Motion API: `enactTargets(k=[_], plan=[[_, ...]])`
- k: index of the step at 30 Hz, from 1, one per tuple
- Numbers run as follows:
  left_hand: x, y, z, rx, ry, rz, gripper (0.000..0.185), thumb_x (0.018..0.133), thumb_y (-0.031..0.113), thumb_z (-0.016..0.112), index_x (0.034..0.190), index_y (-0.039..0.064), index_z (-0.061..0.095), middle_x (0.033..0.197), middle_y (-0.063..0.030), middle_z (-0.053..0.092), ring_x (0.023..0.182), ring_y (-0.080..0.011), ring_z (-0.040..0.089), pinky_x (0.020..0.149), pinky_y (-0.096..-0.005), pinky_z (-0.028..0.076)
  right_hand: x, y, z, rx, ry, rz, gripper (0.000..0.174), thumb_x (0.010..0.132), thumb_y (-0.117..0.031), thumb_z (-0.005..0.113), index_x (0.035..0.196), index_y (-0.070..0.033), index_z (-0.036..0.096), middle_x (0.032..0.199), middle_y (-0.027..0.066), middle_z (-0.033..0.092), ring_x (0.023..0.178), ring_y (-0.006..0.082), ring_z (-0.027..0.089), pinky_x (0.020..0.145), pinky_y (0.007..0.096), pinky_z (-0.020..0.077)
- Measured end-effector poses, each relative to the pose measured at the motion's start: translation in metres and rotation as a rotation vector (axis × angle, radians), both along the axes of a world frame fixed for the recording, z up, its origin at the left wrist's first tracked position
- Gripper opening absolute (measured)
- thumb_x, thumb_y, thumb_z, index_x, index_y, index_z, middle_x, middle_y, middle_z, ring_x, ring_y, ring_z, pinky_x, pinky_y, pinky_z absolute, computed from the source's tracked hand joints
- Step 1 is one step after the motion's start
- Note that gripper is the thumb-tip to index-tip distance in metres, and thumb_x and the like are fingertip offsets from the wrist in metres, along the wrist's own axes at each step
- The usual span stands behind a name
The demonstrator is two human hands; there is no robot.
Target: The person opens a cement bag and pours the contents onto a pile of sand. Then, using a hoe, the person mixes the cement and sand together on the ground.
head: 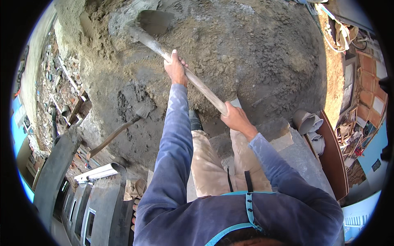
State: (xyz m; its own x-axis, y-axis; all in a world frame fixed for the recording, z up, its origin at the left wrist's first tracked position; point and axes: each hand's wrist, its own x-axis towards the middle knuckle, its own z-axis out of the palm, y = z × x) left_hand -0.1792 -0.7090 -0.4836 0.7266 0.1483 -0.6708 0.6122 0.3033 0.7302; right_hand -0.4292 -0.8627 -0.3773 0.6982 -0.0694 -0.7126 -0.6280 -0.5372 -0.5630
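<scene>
Both my hands grip the pale wooden handle [206,89] of a hoe. My left hand [177,70] is wrapped around it farther up, closer to the head, with the thumb along the shaft. My right hand [238,117] closes on the butt end, just beyond my legs. The broad metal hoe blade [155,22] is at the top of the view, slightly blurred, over a bed of sand and grey cement mix [215,52]. Whether the blade touches the mix, I cannot tell. Darker, wet-looking mix [132,98] lies to the left.
A second wooden-handled tool [112,135] lies at left, its head in the dark mix. White plastic pipes [100,172] and a paper sack [134,189] are at lower left. Rubble [66,77] covers the far left. Buckets [304,121] stand beside a brown board [334,156] at right.
</scene>
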Motion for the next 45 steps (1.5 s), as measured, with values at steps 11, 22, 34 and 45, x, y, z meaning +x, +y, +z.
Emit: enactTargets(k=[11, 22, 34, 45], plan=[[-0.295, -0.036, 0.016, -0.221, 0.615, 0.153, 0.021, 0.108, 0.026, 0.064, 0.105, 0.012, 0.049, 0.076, 0.0000, 0.050, 0.060, -0.0143, 0.054, 0.054, -0.0330, 0.052, -0.215, -0.064, 0.119, -0.129, 0.441, 0.178, 0.040, 0.084, -0.023, 0.074, 0.116, -0.004, 0.060, 0.095, 0.0263, 0.073, 0.096, 0.0505, 0.070, 0.083, 0.0562, 0.0550], [-0.119, -0.144, 0.074, -0.225, 0.140, -0.357, 0.027, 0.099, 0.025, 0.074, 0.096, 0.008, 0.053, 0.070, -0.0004, 0.055, 0.052, -0.0116, 0.055, 0.047, -0.0291, 0.048, -0.153, -0.037, 0.045, -0.169, 0.237, -0.403, 0.033, 0.086, -0.023, 0.075, 0.109, -0.003, 0.061, 0.100, 0.0305, 0.071, 0.102, 0.0543, 0.065, 0.085, 0.0583, 0.0530], [-0.295, -0.004, -0.045, -0.368, 0.543, -0.485, 0.028, 0.107, 0.032, 0.067, 0.100, 0.010, 0.051, 0.072, -0.0010, 0.054, 0.057, -0.0140, 0.055, 0.052, -0.0320, 0.052, -0.208, 0.118, 0.122, -0.117, 0.705, -0.474, 0.041, 0.086, -0.027, 0.069, 0.116, 0.001, 0.066, 0.103, 0.0313, 0.074, 0.103, 0.0501, 0.071, 0.087, 0.0538, 0.0560], [-0.162, 0.027, 0.121, -0.140, 0.319, -0.279, 0.030, 0.102, 0.029, 0.070, 0.085, 0.013, 0.052, 0.068, -0.0017, 0.052, 0.060, -0.0156, 0.054, 0.060, -0.0352, 0.053, -0.186, 0.090, 0.067, -0.023, 0.287, -0.316, 0.049, 0.083, -0.024, 0.074, 0.128, -0.007, 0.064, 0.110, 0.0263, 0.073, 0.108, 0.0488, 0.068, 0.090, 0.0549, 0.0540]])
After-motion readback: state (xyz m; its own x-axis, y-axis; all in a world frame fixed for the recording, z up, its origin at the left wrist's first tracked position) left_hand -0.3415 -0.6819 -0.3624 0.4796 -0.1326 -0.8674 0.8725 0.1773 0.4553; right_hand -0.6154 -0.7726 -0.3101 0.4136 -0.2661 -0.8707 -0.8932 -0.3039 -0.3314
